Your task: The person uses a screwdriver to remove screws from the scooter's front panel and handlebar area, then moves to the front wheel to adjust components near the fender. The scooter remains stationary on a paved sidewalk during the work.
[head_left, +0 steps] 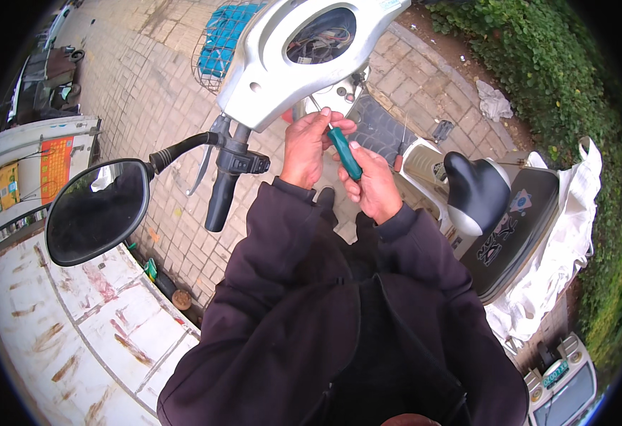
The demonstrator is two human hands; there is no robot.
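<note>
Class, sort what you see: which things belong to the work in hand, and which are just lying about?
In the work:
Green-handled screwdriver, held by left hand and right hand
Silver scooter cover

Lying about, seemingly:
Crumpled sheet beside the hedge
White cloth, lower right

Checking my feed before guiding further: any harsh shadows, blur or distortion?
In the head view, light is soft, without hard shadows; left hand, right hand and green screwdriver look fairly sharp; the white panelled surface at lower left bends with the fisheye; corners are black.
</note>
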